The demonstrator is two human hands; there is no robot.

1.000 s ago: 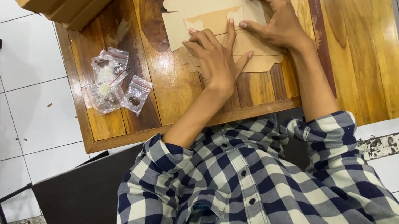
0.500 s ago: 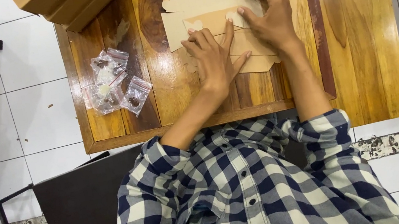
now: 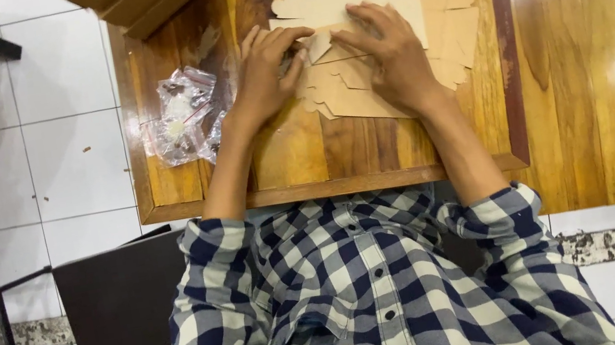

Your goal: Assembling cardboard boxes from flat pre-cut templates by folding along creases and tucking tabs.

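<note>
Cardboard cutout (image 3: pixel 348 91) lies pressed under both hands' flat grip.

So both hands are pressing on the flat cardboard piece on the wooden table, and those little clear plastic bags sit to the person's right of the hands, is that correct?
Not quite. The head view shows the clear plastic bags to the person's left, beside the left hand. The rest holds: the left hand and the right hand both press on the flat cardboard piece on the wooden table.

Tan die-cut cardboard blank (image 3: pixel 348 91) flat on wooden table, small flap raised.
</note>
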